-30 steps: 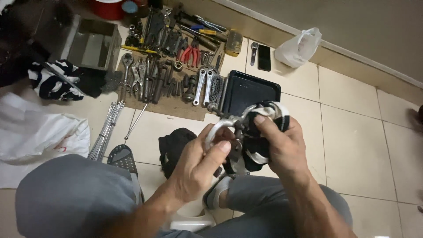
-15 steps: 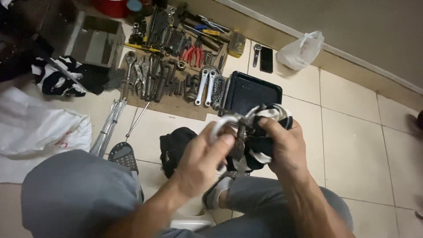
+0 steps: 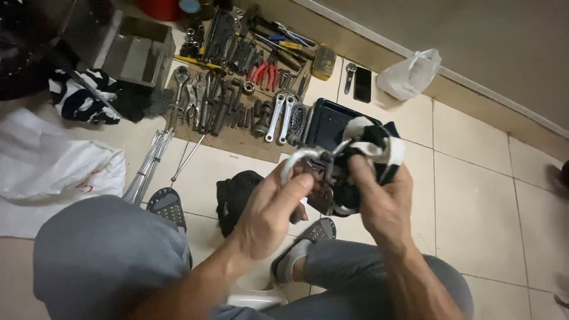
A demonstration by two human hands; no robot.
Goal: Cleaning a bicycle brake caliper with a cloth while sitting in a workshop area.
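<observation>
Right, both hands are working up close over the lap. The left hand (image 3: 269, 207) is curling around a curved metal part (image 3: 308, 163), thumb and fingers pinching its pale arc, with the arc sweeping up toward eleven o'clock from the palm. The right hand (image 3: 385, 201) is clutching a black-and-white rag (image 3: 373, 145), fingers pressed together around the bunched cloth, and the cloth is touching the metal part from the three o'clock side. So the part is sitting between the two hands, its long curve running roughly nine to three, with the left hand carrying it and the right hand pressing the rag against it. What the darker bits hanging under the arc are, I cannot tell.

Past the hands, at twelve o'clock, a black tray (image 3: 329, 121) is lying on the tiled floor (image 3: 474, 195). At eleven o'clock, spanners and pliers (image 3: 237, 89) are spreading across a piece of cardboard (image 3: 237, 139). A white plastic bag (image 3: 410, 74) is resting against the wall at one o'clock, and a bundle of thin metal rods (image 3: 148, 169) is lying at nine o'clock, well apart from the hands.
</observation>
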